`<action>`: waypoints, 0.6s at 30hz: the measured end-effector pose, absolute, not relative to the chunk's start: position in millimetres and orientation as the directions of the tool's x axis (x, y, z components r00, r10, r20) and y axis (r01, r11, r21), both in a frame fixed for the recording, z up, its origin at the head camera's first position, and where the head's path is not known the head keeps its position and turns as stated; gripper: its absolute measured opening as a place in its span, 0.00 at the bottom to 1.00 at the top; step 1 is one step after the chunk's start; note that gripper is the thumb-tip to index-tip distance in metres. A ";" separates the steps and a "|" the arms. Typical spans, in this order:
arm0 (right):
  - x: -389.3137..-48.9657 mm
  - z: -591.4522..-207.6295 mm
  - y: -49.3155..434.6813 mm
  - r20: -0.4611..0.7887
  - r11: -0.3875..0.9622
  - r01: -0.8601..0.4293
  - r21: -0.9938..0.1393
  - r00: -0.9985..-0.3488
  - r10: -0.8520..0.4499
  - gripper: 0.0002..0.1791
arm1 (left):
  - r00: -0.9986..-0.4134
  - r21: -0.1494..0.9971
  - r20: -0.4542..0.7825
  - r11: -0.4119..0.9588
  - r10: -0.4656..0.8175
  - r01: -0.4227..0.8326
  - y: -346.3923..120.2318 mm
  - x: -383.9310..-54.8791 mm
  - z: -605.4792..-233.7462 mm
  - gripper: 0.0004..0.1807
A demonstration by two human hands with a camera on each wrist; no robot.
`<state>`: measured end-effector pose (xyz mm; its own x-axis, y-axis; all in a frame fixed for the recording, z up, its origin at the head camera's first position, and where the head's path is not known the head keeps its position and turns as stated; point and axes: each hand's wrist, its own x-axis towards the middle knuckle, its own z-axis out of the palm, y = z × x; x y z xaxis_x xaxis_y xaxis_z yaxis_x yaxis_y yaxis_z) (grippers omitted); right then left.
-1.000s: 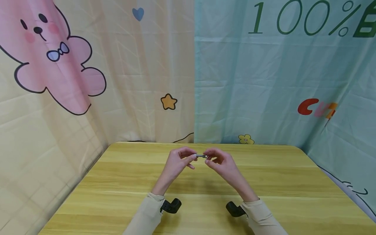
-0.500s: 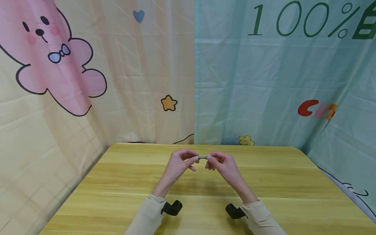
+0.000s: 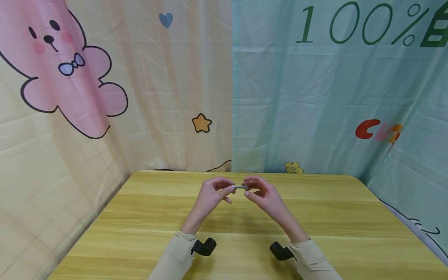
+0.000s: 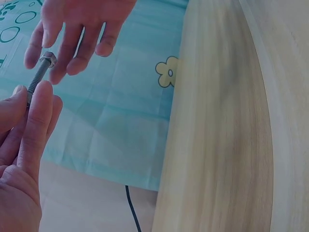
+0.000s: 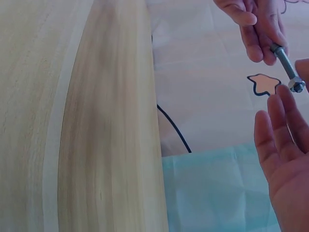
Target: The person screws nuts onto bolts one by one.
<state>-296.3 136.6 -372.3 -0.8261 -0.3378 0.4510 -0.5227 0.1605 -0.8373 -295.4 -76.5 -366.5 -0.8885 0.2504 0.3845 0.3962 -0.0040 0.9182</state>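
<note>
A threaded metal bolt (image 3: 239, 187) is held level above the table, between the two hands. My left hand (image 3: 216, 191) pinches its head end (image 5: 276, 48) between thumb and fingers. A hex nut (image 5: 296, 84) sits on the bolt's other end, with a little of the bolt's tip showing past it. My right hand (image 3: 263, 191) is around the nut with thumb and fingers spread apart. In the left wrist view, the right hand's fingers (image 4: 79, 48) hang loosely beside the nut, and the left thumb (image 4: 14, 106) presses the bolt.
Under both hands is a wooden table (image 3: 157, 217). Printed curtains (image 3: 297, 97) hang behind it and along both sides. Past the table's far edge, a dark cable (image 5: 174, 128) runs down. Black wrist cameras (image 3: 204, 246) are worn over the sleeves.
Half a second ago the right thumb and fingers were closed over the nut end; they have since spread apart, uncovering the nut. My left hand keeps its pinch, nearly still.
</note>
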 end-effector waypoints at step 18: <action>-298.0 -376.2 139.2 0.445 0.154 -0.521 -0.839 -0.822 -0.355 0.12 | -0.886 0.916 0.384 0.013 0.262 0.400 -76.0 -298.9 -370.6 0.07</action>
<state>-298.0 139.2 -376.2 -0.8221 -0.3554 0.4449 -0.5210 0.1543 -0.8395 -298.9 -76.0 -370.6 -0.8857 0.2615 0.3835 0.4004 0.0126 0.9162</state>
